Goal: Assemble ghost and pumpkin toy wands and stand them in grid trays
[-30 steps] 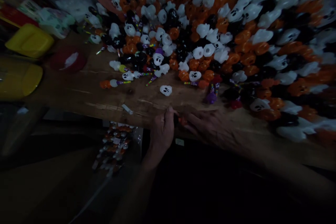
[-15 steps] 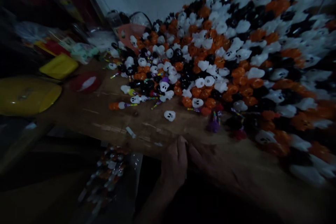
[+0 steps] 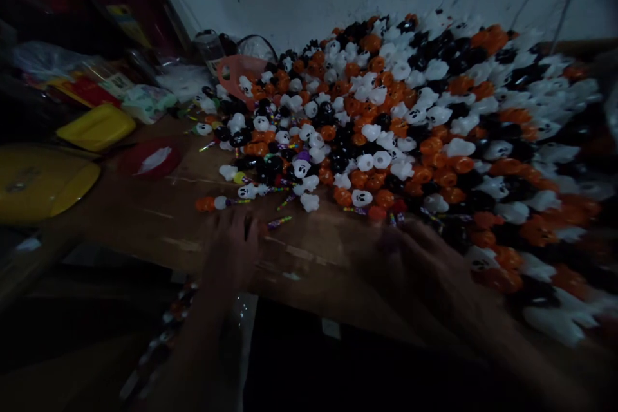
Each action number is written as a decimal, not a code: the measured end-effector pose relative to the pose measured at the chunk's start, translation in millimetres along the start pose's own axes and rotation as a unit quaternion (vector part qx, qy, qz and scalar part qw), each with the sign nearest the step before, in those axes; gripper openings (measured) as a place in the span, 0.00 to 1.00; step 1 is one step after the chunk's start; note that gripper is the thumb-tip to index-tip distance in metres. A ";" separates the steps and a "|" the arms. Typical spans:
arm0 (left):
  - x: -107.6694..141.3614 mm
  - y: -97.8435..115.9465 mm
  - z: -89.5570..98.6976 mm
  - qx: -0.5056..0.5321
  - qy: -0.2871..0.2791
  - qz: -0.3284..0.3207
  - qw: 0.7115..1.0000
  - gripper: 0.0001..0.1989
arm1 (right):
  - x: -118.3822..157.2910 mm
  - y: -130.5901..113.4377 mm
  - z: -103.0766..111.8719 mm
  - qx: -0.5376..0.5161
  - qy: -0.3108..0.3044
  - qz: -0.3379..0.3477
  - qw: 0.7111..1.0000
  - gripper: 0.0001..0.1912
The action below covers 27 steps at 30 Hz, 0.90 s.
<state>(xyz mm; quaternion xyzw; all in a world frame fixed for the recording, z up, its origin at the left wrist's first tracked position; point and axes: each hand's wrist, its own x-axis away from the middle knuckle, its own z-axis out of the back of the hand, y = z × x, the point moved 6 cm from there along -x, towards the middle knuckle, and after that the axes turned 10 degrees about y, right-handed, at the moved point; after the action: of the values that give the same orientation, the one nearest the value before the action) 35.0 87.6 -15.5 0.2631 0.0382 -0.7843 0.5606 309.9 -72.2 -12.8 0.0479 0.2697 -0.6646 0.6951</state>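
My left hand (image 3: 229,241) is over the table on the left, fingers bent downward. A small stick (image 3: 280,222) with a bright pattern and a reddish end sticks out beside its fingertips; the rest is hidden. My right hand (image 3: 429,254) is blurred and reaches to the near edge of the pile, fingers apart. Beneath its fingertips is a dim purple piece (image 3: 390,241). A white ghost piece (image 3: 309,203) lies between the hands. Left of it are more ghost pieces (image 3: 248,191) and an orange-and-white piece (image 3: 206,205) with patterned sticks.
A large pile of orange, white and black Halloween pieces (image 3: 386,109) covers the back and right of the table (image 3: 164,225). A pink basket (image 3: 236,74) stands behind. On the left are a red dish (image 3: 149,158), a yellow container (image 3: 96,127) and a yellow stool-like object (image 3: 46,183).
My hands were together at the front edge and have parted, left hand leftward, right hand toward the pile. A patterned stick now shows by the left hand. The lone ghost piece looks shifted and turned.
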 end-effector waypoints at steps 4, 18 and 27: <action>-0.2 52.8 -4.9 0.003 0.041 -0.111 0.993 0.21 | -6.1 26.9 2.9 0.050 -0.048 0.005 0.998 0.21; -5.9 100.0 -50.7 0.101 -0.008 -0.160 0.982 0.17 | -43.0 27.8 -18.9 0.067 -0.023 0.134 0.989 0.14; 40.1 73.0 -24.0 0.593 -0.089 0.316 0.735 0.16 | -31.1 21.4 -8.7 0.026 -0.013 0.083 0.996 0.18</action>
<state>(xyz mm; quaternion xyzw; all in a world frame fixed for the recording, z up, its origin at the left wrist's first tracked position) 100.3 34.7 -37.2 0.4681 -0.5697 -0.4455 0.5078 328.4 -38.1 -12.8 0.0790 0.2384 -0.6118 0.7501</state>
